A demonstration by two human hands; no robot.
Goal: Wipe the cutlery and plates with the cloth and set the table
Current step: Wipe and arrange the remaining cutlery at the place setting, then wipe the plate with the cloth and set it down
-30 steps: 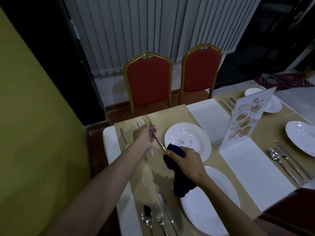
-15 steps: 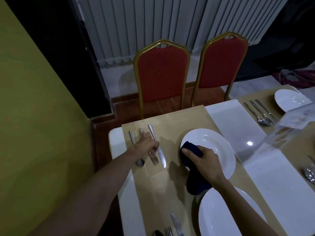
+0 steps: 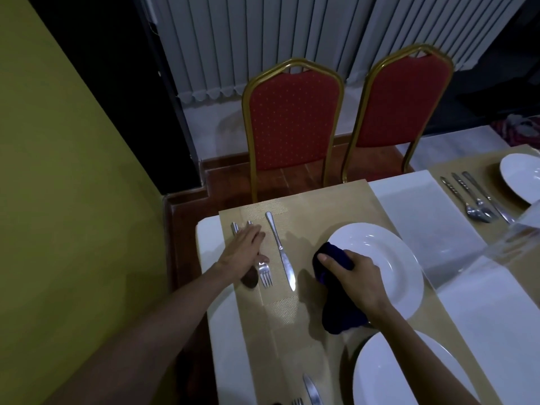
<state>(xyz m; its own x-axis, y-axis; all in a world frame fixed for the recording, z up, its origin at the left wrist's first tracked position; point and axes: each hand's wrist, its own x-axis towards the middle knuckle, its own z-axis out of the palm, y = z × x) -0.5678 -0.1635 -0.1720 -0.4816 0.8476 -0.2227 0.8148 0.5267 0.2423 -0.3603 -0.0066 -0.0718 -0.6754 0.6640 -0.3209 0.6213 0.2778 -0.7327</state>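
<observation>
yellow wall [image 3: 73, 171] at nine o'clock, two red chairs [image 3: 292, 118] at twelve. the tabletop [image 3: 423, 229] carries tan mats. the right hand [image 3: 356, 276] bunches its fingers round the dark cloth [image 3: 339, 314] at the white plate's [image 3: 388, 258] eight o'clock rim. the fork [image 3: 265, 274], held up a second ago, now lies at the plate's nine o'clock between spoon [image 3: 250, 280] and knife [image 3: 282, 252], under the left hand's [image 3: 242, 255] straight fingers. this cutlery looks done, the plate likely next.
</observation>
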